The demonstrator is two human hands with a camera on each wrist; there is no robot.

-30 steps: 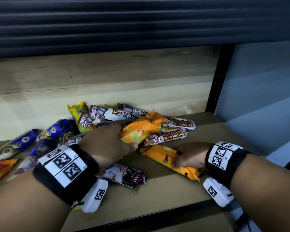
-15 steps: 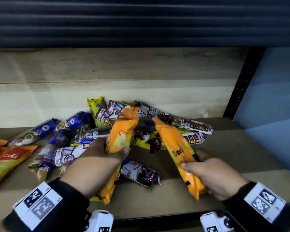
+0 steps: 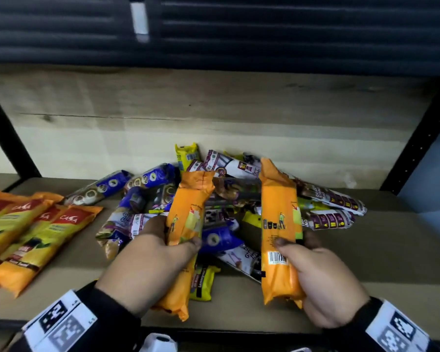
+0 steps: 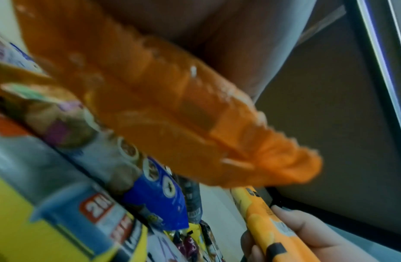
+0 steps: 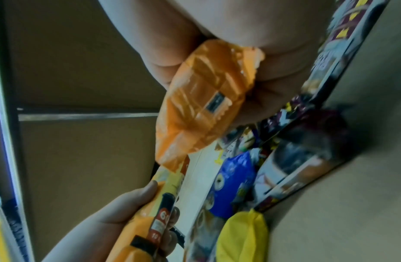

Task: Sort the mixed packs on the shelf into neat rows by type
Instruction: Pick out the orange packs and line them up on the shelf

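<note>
- Left hand (image 3: pixel 148 262) grips my orange pack (image 3: pixel 186 224) — lifted over the pile (image 3: pixel 229 199).
- Right hand (image 3: pixel 323 275) clamps another orange pack (image 3: pixel 280 214), upright.
- Sorted row (image 3: pixel 31 229) lies left on the shelf (image 3: pixel 391 250).

Both forearms are reaching forward side by side, each wearing a dark wristband. The left hand (image 3: pixel 150 260) is curling round an orange pack (image 3: pixel 186 224), thumb pressing across its face. The right hand (image 3: pixel 323 278), just beside it, is gripping another orange pack (image 3: pixel 277 224) upright, thumb lying over the front, fingers wrapping behind.
</note>
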